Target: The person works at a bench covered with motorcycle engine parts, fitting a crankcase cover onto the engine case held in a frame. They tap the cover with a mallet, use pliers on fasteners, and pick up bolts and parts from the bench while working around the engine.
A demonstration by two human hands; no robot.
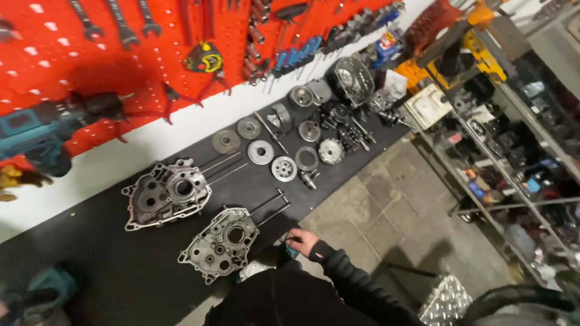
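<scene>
My right hand [301,239], in a black sleeve, is at the front edge of the black workbench [121,271]. Its fingers are curled around a small blue object [292,249]; what it is I cannot tell. Just left of the hand lies a grey engine crankcase half [219,242] with two long studs [270,209] sticking out toward the wall. A second crankcase half [166,194] lies further back on the bench. My left hand is out of view.
Clutch plates, discs and gears [284,168] are spread along the bench to the right, with an engine cover [352,78] at the far end. A red pegboard [54,54] holds wrenches and a teal drill [36,130]. Metal shelving [513,157] stands across the stone floor.
</scene>
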